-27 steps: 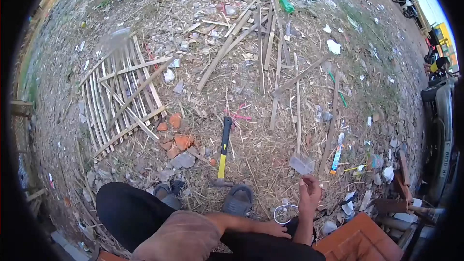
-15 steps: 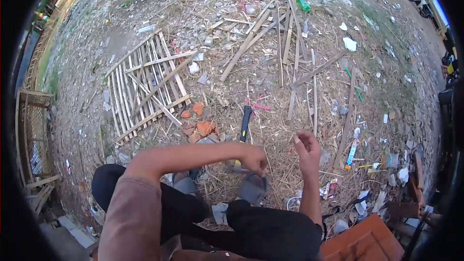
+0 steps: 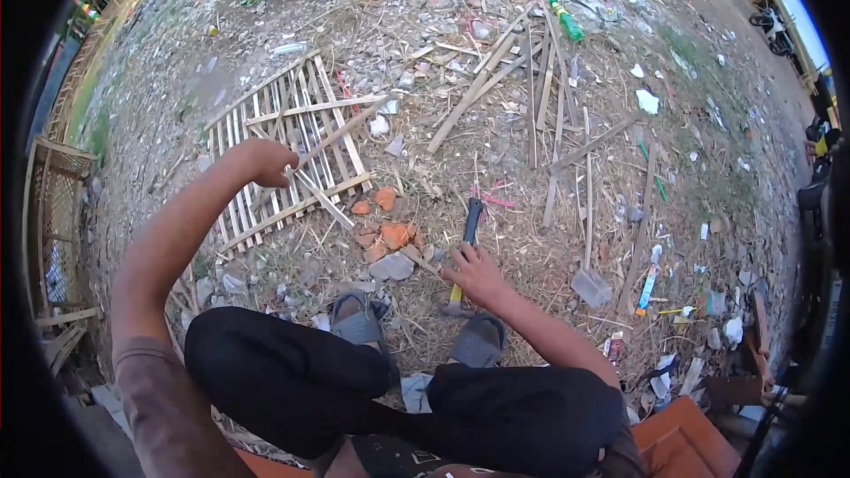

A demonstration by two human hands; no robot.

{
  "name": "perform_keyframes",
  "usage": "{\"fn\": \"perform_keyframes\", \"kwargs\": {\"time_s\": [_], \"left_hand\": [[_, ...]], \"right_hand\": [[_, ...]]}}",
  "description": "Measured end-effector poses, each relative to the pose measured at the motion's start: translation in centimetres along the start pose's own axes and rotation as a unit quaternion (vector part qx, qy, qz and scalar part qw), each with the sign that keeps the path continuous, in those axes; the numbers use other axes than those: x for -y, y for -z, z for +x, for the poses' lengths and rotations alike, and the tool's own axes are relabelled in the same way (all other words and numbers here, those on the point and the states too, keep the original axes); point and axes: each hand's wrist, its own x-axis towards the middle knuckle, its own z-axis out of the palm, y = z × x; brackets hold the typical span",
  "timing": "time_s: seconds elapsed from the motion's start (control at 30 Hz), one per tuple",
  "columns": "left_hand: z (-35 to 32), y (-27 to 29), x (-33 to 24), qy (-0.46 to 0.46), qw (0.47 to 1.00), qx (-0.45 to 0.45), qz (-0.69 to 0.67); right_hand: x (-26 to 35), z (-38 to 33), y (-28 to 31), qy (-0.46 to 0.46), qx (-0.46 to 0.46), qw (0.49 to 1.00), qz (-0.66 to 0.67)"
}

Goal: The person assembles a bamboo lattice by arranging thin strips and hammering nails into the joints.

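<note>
Wooden pale slatted panel [image 3: 305, 111]: one, lying front-left of you; overlapping slats too crowded to count. Your left hand [image 3: 268, 162]: over the panel, fingers curled; whether they pinch a slat, you cannot tell. Hammer with black-and-yellow handle [image 3: 472, 223]: one, near your two grey sandals [image 3: 478, 347], handle partly hidden by your right hand [image 3: 478, 274], fingers bent over it, grip unclear. Rough orange brick fragments [image 3: 397, 234]: at least four, between panel and hammer.

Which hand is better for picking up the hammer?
Probably the right hand: it's at the hammer, while the left hand is farther off, by the slatted wooden frame.
</note>
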Motion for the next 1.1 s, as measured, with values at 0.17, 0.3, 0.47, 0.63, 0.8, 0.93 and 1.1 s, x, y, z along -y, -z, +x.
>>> {"fn": "perform_keyframes", "kwargs": {"time_s": [0.17, 0.3, 0.47, 0.63, 0.8, 0.93, 1.1], "left_hand": [[5.1, -1.2, -2.4, -0.035, 0.999, -0.006, 0.002], [11.2, 1.5, -8.1, -0.142, 0.984, -0.076, -0.081], [18.5, 2.6, -13.1, -0.145, 0.969, -0.165, -0.116], [25.7, 1.4, -17.5, -0.041, 0.933, -0.284, -0.216], [30.9, 1.1, -21.0, 0.023, 0.859, -0.431, -0.274], [31.9, 4.2, -25.1, -0.065, 0.850, -0.429, -0.299], [31.2, 9.8, -34.5, -0.072, 0.781, -0.245, -0.569]], "right_hand": [[-0.5, 0.6, 0.1, 0.037, 0.032, 0.999, 0.006], [-2.7, -0.8, 1.6, 0.050, 0.038, 0.998, -0.010], [-4.6, -3.2, 7.1, -0.052, 0.096, 0.993, 0.045], [-4.9, -6.4, 7.5, -0.345, 0.155, 0.911, 0.162], [-3.1, -8.1, 4.5, -0.478, 0.063, 0.806, 0.343], [-1.3, -8.2, 1.9, -0.518, -0.017, 0.723, 0.457], [0.3, -6.8, 1.3, -0.554, -0.070, 0.654, 0.510]]}}
